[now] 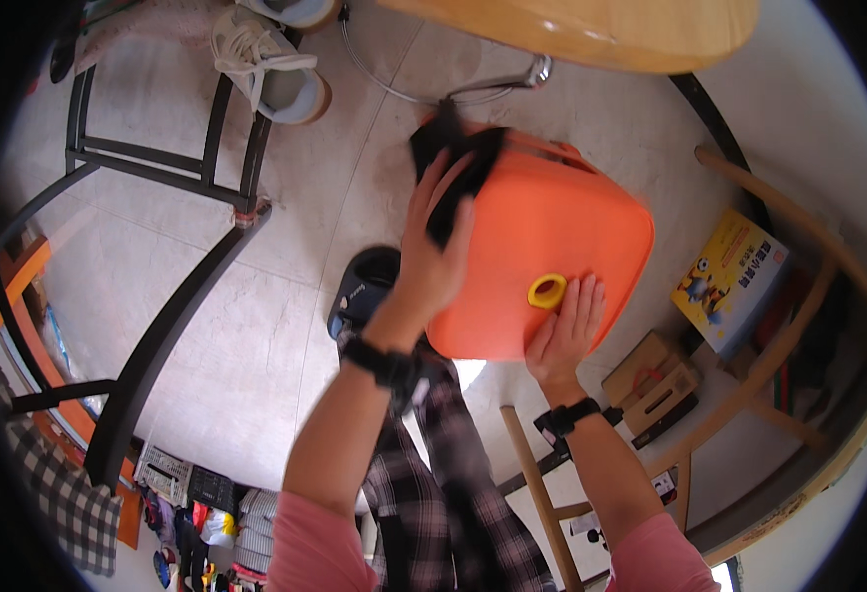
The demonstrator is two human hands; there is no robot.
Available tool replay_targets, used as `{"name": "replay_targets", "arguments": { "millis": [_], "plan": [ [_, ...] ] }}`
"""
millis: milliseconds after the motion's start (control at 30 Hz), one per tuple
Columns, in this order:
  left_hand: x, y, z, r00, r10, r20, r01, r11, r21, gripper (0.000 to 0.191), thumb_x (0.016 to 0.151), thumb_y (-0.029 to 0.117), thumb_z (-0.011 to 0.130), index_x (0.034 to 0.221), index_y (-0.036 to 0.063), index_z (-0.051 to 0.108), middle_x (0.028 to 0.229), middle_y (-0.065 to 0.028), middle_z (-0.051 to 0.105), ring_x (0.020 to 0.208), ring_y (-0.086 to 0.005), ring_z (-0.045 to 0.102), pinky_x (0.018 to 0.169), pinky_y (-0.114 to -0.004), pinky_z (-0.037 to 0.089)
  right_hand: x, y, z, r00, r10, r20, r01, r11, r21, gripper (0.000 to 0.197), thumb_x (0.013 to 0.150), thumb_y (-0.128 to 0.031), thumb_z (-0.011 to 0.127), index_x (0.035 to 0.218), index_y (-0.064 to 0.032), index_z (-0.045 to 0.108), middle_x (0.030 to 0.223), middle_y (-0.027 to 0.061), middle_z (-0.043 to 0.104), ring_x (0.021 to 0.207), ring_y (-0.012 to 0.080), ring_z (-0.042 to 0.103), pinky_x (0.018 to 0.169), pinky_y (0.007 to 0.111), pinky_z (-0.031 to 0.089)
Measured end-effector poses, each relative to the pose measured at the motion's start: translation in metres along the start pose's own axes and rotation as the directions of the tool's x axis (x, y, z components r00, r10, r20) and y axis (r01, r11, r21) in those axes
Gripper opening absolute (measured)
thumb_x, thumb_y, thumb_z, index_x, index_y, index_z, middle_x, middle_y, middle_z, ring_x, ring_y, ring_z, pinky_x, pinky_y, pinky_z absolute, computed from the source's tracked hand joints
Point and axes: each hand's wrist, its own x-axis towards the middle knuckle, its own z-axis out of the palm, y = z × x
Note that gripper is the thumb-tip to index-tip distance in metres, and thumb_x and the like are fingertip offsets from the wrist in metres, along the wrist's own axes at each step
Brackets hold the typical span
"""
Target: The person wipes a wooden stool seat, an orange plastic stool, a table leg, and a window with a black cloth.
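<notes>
An orange plastic box (544, 222) with rounded corners stands on the floor in front of me, a yellow ring (547, 291) set in its face. My left hand (437, 237) holds a black cloth (470, 177), partly blurred, against the box's left edge and upper left corner. With fingers together, my right hand (568, 325) lies flat on the orange face just right of the yellow ring.
A black metal frame (163, 170) stands at the left, with white lace-up shoes (274, 78) by it. Above is a rounded wooden top (596, 29). At the right are a printed yellow box (729, 277), a cardboard box (651, 385) and wooden bars (759, 370).
</notes>
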Motion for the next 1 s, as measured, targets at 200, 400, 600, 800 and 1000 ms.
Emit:
{"name": "replay_targets", "arguments": {
  "millis": [200,400,600,800,1000],
  "plan": [
    [0.079,-0.024,-0.012,0.847,-0.358,0.392,0.495,0.800,-0.340,0.059,0.088,0.046,0.051,0.120,-0.0038,0.050,0.114,-0.0105,0.056,0.102,-0.0177,0.052,0.090,-0.027,0.039,-0.001,-0.006,0.000,1.000,-0.012,0.014,0.012,1.000,-0.007,0.049,0.084,-0.013,0.039,0.127,0.0097,0.039,0.136,0.0283,0.034,0.129,0.0443,0.028,0.107,0.053,0.019],
    [0.123,-0.068,-0.014,0.767,-0.508,0.392,0.551,0.834,0.003,0.063,0.086,0.048,0.050,0.120,-0.0045,0.050,0.115,-0.0110,0.056,0.102,-0.0179,0.051,0.090,-0.026,0.038,0.004,-0.002,-0.005,1.000,-0.018,0.002,0.018,0.998,-0.052,0.050,0.085,-0.015,0.037,0.128,0.0096,0.037,0.137,0.0282,0.032,0.128,0.0461,0.027,0.107,0.053,0.019],
    [0.098,-0.079,-0.033,0.826,-0.500,0.262,0.511,0.859,0.030,0.063,0.088,0.049,0.047,0.122,-0.0041,0.048,0.110,-0.0116,0.058,0.100,-0.0184,0.054,0.089,-0.028,0.040,0.000,-0.017,0.000,0.998,-0.055,0.034,0.056,0.998,-0.035,0.050,0.085,-0.015,0.036,0.129,0.0091,0.036,0.137,0.0279,0.032,0.128,0.0449,0.028,0.107,0.053,0.019],
    [-0.001,0.050,-0.025,0.907,0.098,0.409,-0.193,0.961,0.197,0.047,0.088,0.038,0.052,0.129,0.0147,0.046,0.136,-0.0072,0.041,0.135,-0.0336,0.014,0.106,-0.051,0.014,-0.002,0.003,-0.001,0.998,-0.054,0.010,0.055,0.995,-0.085,0.050,0.086,-0.017,0.039,0.130,0.0079,0.036,0.139,0.0258,0.031,0.130,0.0438,0.026,0.107,0.051,0.019],
    [-0.006,0.018,-0.029,0.938,0.145,0.314,-0.194,0.972,0.131,0.039,0.085,0.037,0.055,0.119,0.0161,0.058,0.137,0.0015,0.040,0.134,-0.0285,0.018,0.107,-0.049,0.012,0.009,-0.033,-0.015,0.967,-0.219,0.128,0.196,0.966,0.171,0.050,0.086,-0.036,0.048,0.132,-0.0158,0.045,0.144,0.0177,0.027,0.134,0.0420,0.015,0.106,0.059,0.003]
  ]
}}
